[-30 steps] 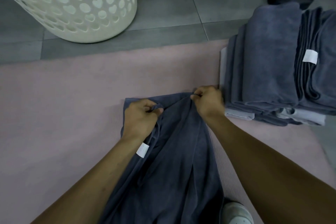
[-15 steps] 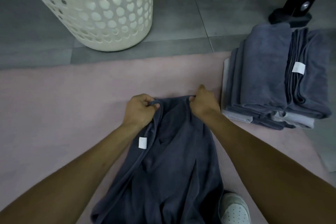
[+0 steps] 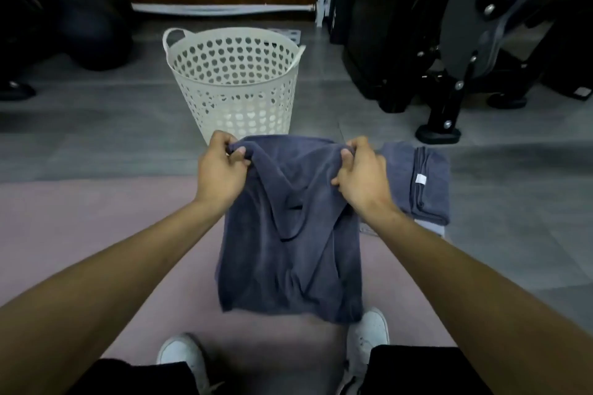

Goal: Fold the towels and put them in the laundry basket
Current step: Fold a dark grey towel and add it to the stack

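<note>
A dark blue-grey towel (image 3: 288, 253) hangs in the air in front of me, held by its top edge. My left hand (image 3: 221, 173) pinches the top left corner and my right hand (image 3: 361, 178) pinches the top right corner. The towel droops in loose folds down to just above my shoes. Beyond it stands a white laundry basket (image 3: 236, 80) with heart-shaped holes, and I see nothing inside it. A stack of folded blue-grey towels (image 3: 420, 183) lies on the floor to the right, partly hidden by my right hand.
A pink mat (image 3: 96, 221) covers the floor under me, with grey tiles beyond. Black exercise equipment (image 3: 465, 51) stands at the back right, and a dark ball (image 3: 93, 32) at the back left. My white shoes (image 3: 369, 340) show at the bottom.
Both hands have lifted the towel off the mat and spread its top edge apart. The view has risen, so the whole basket and the room behind are now visible.
</note>
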Demonstrator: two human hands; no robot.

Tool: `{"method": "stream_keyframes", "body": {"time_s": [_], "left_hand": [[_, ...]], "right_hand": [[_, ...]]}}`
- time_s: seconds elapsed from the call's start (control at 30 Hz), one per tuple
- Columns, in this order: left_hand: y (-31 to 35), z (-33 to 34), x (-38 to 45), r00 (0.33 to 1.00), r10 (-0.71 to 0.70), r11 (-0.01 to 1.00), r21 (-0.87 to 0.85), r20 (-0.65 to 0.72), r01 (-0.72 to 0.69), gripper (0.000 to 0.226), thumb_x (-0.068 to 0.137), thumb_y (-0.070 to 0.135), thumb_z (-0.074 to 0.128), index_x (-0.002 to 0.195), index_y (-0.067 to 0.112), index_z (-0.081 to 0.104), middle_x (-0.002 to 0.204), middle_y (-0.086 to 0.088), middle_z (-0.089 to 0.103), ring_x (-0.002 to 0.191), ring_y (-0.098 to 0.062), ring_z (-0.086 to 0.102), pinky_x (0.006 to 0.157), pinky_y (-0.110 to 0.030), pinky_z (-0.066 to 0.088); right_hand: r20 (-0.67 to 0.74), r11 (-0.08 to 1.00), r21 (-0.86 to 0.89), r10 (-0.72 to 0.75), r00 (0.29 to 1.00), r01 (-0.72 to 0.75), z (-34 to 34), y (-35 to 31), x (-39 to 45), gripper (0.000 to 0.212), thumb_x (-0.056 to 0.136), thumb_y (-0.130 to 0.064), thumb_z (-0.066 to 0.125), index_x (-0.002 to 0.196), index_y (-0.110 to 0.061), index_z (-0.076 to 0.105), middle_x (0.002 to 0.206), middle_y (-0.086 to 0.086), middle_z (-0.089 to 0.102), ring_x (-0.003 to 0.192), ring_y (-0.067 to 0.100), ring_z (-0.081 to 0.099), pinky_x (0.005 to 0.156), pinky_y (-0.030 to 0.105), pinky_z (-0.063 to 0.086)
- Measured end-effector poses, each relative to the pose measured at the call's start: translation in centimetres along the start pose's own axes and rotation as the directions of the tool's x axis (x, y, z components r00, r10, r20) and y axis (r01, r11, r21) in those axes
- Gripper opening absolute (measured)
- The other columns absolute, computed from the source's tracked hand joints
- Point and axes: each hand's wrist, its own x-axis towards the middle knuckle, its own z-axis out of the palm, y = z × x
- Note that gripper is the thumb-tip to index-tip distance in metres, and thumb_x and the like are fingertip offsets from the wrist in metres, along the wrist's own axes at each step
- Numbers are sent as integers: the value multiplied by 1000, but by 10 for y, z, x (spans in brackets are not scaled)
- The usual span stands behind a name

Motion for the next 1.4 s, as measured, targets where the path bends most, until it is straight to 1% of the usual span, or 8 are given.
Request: {"method": "stream_keyframes", "body": {"time_s": [0.1, 0.3, 0.63, 0.73, 0.83, 1.0, 1.23, 1.4], "left_hand": [[13, -23, -34, 993, 29, 997, 66, 113, -37, 18, 92, 4, 52, 80, 18, 47, 77, -13, 63, 65, -22, 64, 62, -32, 57], [21, -58, -67, 1000, -29, 997, -72, -8, 28, 24, 94, 11, 50, 77, 28, 47, 75, -12, 66, 70, -30, 69, 72, -50, 58], [50, -82, -91, 965, 98, 986, -106, -244, -127, 13, 87, 12, 57, 77, 20, 53, 67, 3, 60, 59, -9, 51, 56, -23, 42], [44, -76, -88, 982, -24, 998, -62, -188, 12, 13, 84, 11, 50, 75, 16, 58, 64, 0, 61, 58, -15, 56, 54, -25, 45], [30, -61, -74, 973, -228, 969, 86, -24, 230, 15, 86, 6, 43, 78, 10, 55, 59, -10, 63, 48, -21, 61, 47, -27, 52], [11, -51, -21, 979, -203, 976, 78, -15, 203, 15, 93, 11, 47, 79, 15, 50, 88, -17, 69, 84, -31, 68, 80, -43, 57], [45, -74, 30, 972, 8, 953, -294, -233, -78, 23, 95, 9, 49, 81, 27, 45, 83, 0, 59, 84, -22, 60, 85, -45, 52], [-1, -77, 5, 983, -92, 982, -181, -160, 62, 24, 92, 3, 51, 78, 23, 52, 82, -11, 64, 84, -34, 68, 84, -48, 56]], "right_hand": [[114, 997, -68, -16, 993, 23, -18, -5, -30, 7, 96, -22, 43, 93, -17, 47, 90, 16, 62, 78, 35, 64, 68, 49, 57], [-54, 997, 57, -51, 997, 55, -45, -24, -64, 18, 99, -27, 42, 81, -27, 45, 88, 10, 60, 73, 26, 65, 69, 45, 57], [-268, 991, 85, -78, 960, 104, -64, -59, -96, 10, 85, -23, 48, 82, -18, 56, 76, 0, 61, 74, 23, 56, 65, 34, 46], [-218, 997, 65, -16, 976, 31, -57, -58, -91, 13, 85, -23, 46, 82, -15, 57, 80, 3, 62, 77, 24, 55, 68, 36, 47], [22, 993, 62, 97, 995, -98, -32, -40, -66, 22, 81, -25, 40, 80, -11, 56, 84, 13, 66, 80, 32, 65, 74, 44, 57], [124, 962, 233, 117, 985, -144, 2, -18, -8, 12, 81, -31, 40, 77, -23, 48, 95, 14, 65, 94, 34, 65, 84, 52, 55], [-152, 940, 325, -55, 987, 103, -45, -86, 11, 11, 89, -30, 43, 80, -35, 47, 94, 1, 63, 93, 23, 61, 85, 46, 52], [-134, 972, 220, -48, 990, 77, -32, -62, -25, 11, 95, -13, 44, 95, -14, 54, 97, 8, 63, 87, 25, 57, 68, 28, 38]]}}
